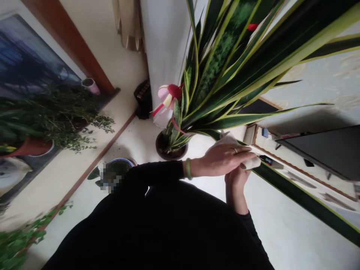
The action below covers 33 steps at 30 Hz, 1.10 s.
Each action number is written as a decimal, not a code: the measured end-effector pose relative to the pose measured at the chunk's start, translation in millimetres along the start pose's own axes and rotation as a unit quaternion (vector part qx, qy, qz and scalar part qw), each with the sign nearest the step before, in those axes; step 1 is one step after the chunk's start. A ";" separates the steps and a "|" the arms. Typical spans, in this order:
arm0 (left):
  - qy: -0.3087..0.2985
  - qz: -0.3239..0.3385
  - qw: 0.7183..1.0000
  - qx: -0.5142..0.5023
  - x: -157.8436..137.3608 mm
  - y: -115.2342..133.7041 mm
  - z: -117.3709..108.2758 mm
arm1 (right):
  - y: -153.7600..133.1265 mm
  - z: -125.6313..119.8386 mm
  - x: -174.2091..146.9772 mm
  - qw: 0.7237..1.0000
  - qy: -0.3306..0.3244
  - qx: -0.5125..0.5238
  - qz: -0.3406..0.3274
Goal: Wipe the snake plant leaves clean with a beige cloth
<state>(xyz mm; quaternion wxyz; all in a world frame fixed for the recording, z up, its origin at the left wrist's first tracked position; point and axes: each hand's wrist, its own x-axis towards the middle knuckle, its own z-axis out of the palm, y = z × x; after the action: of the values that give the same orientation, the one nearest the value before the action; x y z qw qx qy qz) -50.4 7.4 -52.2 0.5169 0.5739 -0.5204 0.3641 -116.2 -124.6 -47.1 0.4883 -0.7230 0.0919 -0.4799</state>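
Observation:
A snake plant (225,63) with long, yellow-edged green leaves grows from a dark round pot (171,153) on the pale floor. One long leaf (309,202) runs down to the lower right. My left hand (222,159), with a green bracelet and a ring, lies on top of this leaf and presses a white cloth (228,140) against it. My right hand (236,182) is under the leaf, beneath the left hand, touching its underside. Its fingers are mostly hidden.
A pink and red ornament (168,96) hangs among the leaves. A bushy plant in a terracotta pot (32,147) stands at the left, with a blue-rimmed pot (121,162) nearer me. A dark television (326,152) on a low stand is at the right.

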 end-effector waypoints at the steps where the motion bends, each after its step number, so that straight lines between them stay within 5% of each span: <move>1: 0.005 -0.010 1.000 0.006 -3.5 -6.5 1.0 | -0.7 -0.2 -0.2 1.000 -0.001 0.003 0.001; 7: 0.057 -0.190 0.980 -0.005 -27.7 -52.9 -6.1 | -16.7 4.8 -1.2 0.999 0.007 0.026 -0.017; 13: 0.032 -0.046 0.993 -0.108 -31.8 -11.7 -2.6 | -13.2 12.2 1.2 0.998 0.014 0.045 -0.048; 16: 0.084 -0.038 0.987 -0.133 -64.5 -18.9 2.5 | -12.7 13.4 4.0 0.998 0.017 0.052 -0.031; 19: 0.195 -0.175 0.962 -0.074 -120.0 -56.6 10.7 | -16.0 14.5 4.0 0.998 -0.024 0.049 -0.013; 23: 0.325 -0.404 0.855 0.021 -170.9 -104.4 28.0 | -20.0 18.6 -1.2 0.999 -0.029 0.042 -0.006; 26: 0.301 -0.471 0.829 0.015 -167.3 -119.5 46.5 | -23.1 23.3 -6.5 0.999 -0.032 0.034 0.004; 33: 0.182 -0.424 0.887 -0.018 -152.0 -137.2 65.1 | -40.2 27.7 -6.1 0.998 -0.060 -0.002 -0.021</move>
<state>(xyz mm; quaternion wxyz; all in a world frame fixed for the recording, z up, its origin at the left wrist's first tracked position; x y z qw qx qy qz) 46.0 -32.8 -239.9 0.7181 0.6541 -0.1307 0.1984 -111.2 -83.5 -20.6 0.4815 -0.7529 0.0481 -0.4462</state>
